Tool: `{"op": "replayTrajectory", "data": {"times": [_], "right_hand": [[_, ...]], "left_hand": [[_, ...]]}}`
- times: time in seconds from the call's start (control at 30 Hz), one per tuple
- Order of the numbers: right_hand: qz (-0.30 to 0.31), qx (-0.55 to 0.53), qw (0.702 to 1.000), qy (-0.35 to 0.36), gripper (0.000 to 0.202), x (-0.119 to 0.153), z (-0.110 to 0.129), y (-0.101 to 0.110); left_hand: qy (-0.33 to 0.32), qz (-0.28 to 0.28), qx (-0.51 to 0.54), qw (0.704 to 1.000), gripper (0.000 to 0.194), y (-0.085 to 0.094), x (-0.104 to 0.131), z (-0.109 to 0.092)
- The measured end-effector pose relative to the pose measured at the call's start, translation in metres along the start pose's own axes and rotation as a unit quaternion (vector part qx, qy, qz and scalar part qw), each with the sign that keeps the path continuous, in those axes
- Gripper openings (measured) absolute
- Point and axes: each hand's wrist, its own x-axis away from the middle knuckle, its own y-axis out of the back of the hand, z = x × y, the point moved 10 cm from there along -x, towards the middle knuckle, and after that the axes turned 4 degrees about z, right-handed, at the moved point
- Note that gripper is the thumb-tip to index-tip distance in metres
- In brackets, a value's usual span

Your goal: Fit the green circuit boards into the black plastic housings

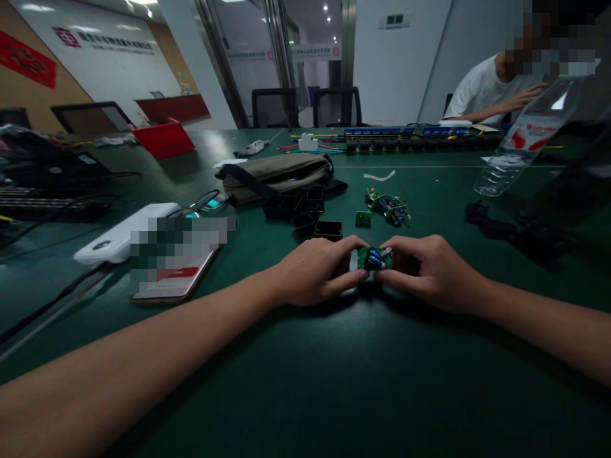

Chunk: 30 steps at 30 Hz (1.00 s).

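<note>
Between my two hands is a small green circuit board (375, 257) with blue and black round parts on it. My left hand (319, 268) pinches its left side with thumb and fingers. On the opposite side, my right hand (422, 270) grips the board's right edge the same way. A pale piece shows at the board's left end, partly covered by my fingers. Just beyond my hands lie a loose green board (363, 219) and a pile of populated circuit boards (389, 206). Several small black open boxes (328, 229) sit past my left hand.
A phone (179, 270), a white power bank (126, 234) and cables lie at left. Behind the boxes is a grey-brown bag (274, 175). A plastic bottle (525, 140) and a dark object (520, 232) stand at right. Across the table sits a person (482, 89).
</note>
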Motion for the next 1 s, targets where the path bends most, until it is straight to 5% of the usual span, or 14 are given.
{"op": "replayTrajectory", "data": {"times": [1.0], "right_hand": [[-0.004,-0.017,1.000,-0.005,0.023,-0.0010,-0.0019,0.0012]], "left_hand": [[-0.009,-0.016,0.005,1.000,0.029,0.0024,-0.0010,-0.0001]]}}
